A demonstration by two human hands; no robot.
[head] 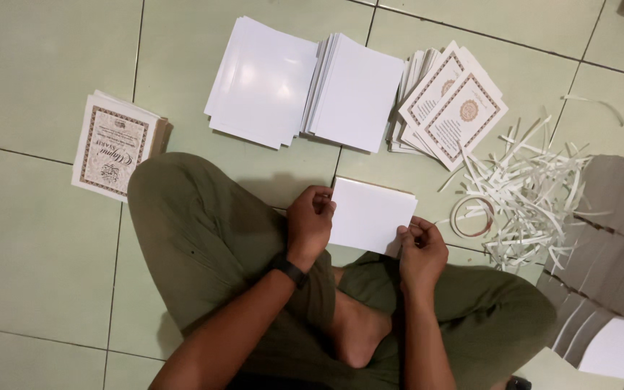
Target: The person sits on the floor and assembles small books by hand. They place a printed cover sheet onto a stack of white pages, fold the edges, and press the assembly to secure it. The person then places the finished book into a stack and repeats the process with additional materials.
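A person sits cross-legged on the pale green tiled floor point(30, 65), seen from above; the head and upper body are out of view, and the forearms enter from the bottom edge.

At ten o'clock lies a small stack of printed cards point(115, 144), white with a brown ornamental border and dark script too small to make out; its lower right corner tucks behind the person's olive-clad knee point(182, 209). At twelve o'clock two stacks of blank white sheets point(305, 87) lean against each other, plain side up. Just right of them, at one o'clock, a fanned pile of bordered cards point(453, 108) shows a round tan emblem in the middle of the top card.

The left hand point(310, 224), with a dark watch at the wrist, grips the left edge of a blank white card point(370, 215), its fingers curled closed on it. The card is held above the lap, near the centre of the view, its lower right corner covered by the right hand point(420, 249), whose fingers pinch that corner.

At three o'clock a heap of thin white paper strips point(525, 195) spreads over the floor, one strip coiled in a ring. Further right, brownish sheets point(619, 224) run off the edge, and what they are cannot be told.
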